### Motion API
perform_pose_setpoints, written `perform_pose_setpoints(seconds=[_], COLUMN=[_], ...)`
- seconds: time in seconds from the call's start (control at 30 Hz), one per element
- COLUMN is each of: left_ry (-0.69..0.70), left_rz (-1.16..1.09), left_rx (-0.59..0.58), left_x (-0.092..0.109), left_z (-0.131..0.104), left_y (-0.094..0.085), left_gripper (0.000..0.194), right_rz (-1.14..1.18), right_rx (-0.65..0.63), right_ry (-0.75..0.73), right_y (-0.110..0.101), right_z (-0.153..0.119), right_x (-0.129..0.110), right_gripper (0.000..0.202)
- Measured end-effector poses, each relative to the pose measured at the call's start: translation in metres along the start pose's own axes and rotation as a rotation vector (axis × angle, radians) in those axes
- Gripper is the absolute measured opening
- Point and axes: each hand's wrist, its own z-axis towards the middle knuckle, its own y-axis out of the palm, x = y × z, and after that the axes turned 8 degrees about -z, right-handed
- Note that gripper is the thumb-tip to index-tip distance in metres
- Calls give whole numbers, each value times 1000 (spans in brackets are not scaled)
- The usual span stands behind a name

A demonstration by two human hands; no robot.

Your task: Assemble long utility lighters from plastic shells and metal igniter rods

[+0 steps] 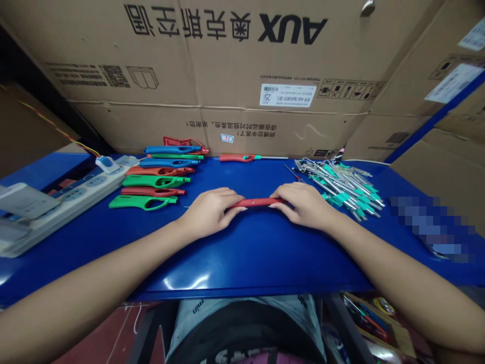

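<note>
My left hand and my right hand hold the two ends of a red lighter body just above the blue table. The fingers of both hands are closed round it, and only its narrow middle shows. Left of my left hand lies a row of green, red and blue lighter bodies, the nearest a green lighter body. Farther back, against the cardboard, rests a red lighter with a teal collar and a long metal tube. Beyond my right hand is a pile of metal lighter tubes with teal parts.
A white power strip with plugs runs along the left side. Large cardboard stands behind the table. A pixelated flat object lies at the right. Below the table edge at right is a box of mixed items.
</note>
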Motion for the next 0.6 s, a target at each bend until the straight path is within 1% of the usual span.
perform_pose_setpoints(seconds=[0.1, 0.2, 0.27, 0.3, 0.33, 0.37, 0.47, 0.53, 0.6], left_ry=[22, 28, -13, -57, -125, -220, -609, -844, -1004], left_rz=[43, 58, 34, -10, -93, -225, -814, -1162, -1403], left_rx=[34, 37, 45, 54, 65, 75, 80, 80, 84], left_x=[-1, -2, -2, -2, -1, -1, 4, 6, 8], left_z=[1, 1, 1, 2, 2, 3, 8, 12, 15], left_y=[-5, -9, -8, -8, -6, -5, -2, -1, -3], left_gripper=[28, 28, 28, 28, 29, 32, 35, 30, 24], right_rz=[62, 70, 37, 15, -8, -29, -63, -67, -62], right_rx=[55, 86, 88, 88, 92, 99, 142, 170, 187], right_ry=[28, 39, 35, 33, 33, 35, 29, -3, -46], right_y=[0, -1, -2, -3, -4, -5, -7, -9, -11], right_z=[1, 0, 0, -1, -1, -1, 0, 1, 1], right_x=[3, 7, 10, 11, 11, 12, 11, 10, 9], right_gripper=[22, 28, 30, 31, 33, 36, 38, 34, 31])
